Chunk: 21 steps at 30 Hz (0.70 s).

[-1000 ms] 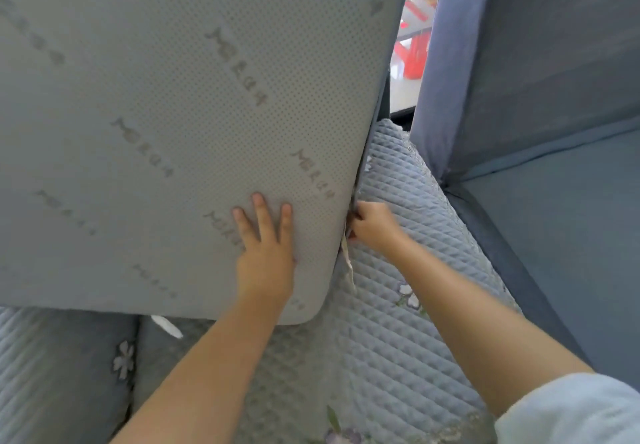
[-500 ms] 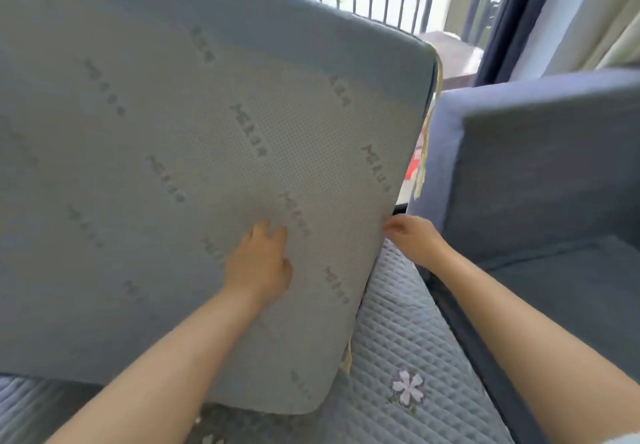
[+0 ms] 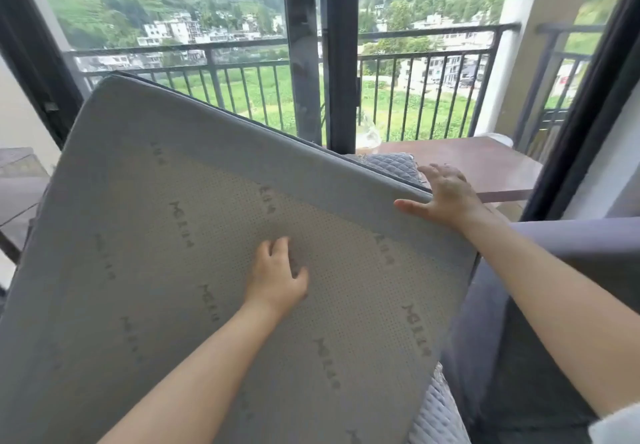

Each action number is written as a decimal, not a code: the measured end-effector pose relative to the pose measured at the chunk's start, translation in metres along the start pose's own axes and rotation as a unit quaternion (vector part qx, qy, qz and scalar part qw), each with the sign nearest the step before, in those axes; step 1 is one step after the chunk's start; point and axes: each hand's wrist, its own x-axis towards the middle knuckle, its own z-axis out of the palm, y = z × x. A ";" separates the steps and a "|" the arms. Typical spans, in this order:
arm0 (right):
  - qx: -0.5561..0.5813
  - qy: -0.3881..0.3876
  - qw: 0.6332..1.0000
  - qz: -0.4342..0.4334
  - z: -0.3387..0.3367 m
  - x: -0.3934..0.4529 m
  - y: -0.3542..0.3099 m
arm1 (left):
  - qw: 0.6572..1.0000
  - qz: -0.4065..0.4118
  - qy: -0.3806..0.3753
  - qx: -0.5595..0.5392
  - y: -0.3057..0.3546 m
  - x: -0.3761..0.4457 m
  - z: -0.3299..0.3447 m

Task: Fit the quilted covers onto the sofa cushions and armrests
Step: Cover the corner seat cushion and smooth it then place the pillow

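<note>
A large grey sofa cushion point(image 3: 173, 253) stands tilted on edge, its dotted non-slip underside with printed lettering facing me. My left hand point(image 3: 277, 274) presses on that underside near the middle, fingers curled. My right hand point(image 3: 445, 194) rests over the cushion's upper right edge, fingers spread and thumb on the underside. A quilted cover point(image 3: 391, 166) peeks over that edge behind the cushion. More quilted cover point(image 3: 436, 412) lies on the seat at the bottom right. The cushion's far face is hidden.
The blue-grey sofa armrest point(image 3: 554, 305) rises at the right. Behind it stands a brown wooden table point(image 3: 485, 163). A dark-framed glass door point(image 3: 318, 45) and a balcony railing point(image 3: 433, 63) are straight ahead. A grey ledge point(image 3: 17, 184) is at the left.
My view has lifted from the sofa seat to the window. My right hand moved from the cushion's lower right side up to its top right edge. My left hand stays on the underside.
</note>
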 end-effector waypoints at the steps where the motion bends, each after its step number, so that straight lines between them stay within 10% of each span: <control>1: 0.021 -0.029 0.999 0.000 -0.001 0.013 -0.004 | 1.000 -0.004 0.003 -0.014 -0.001 0.006 -0.001; 5: 0.058 -0.139 0.988 -0.016 0.013 0.044 -0.023 | 0.998 -0.010 0.059 -0.031 -0.003 0.035 -0.008; 13: -0.062 -0.042 0.989 -0.129 -0.002 0.002 -0.046 | 0.959 0.118 0.257 0.035 0.010 0.047 -0.047; 21: -0.082 0.042 0.975 -0.202 -0.055 -0.112 -0.088 | 0.931 0.187 0.256 0.179 0.023 0.006 -0.132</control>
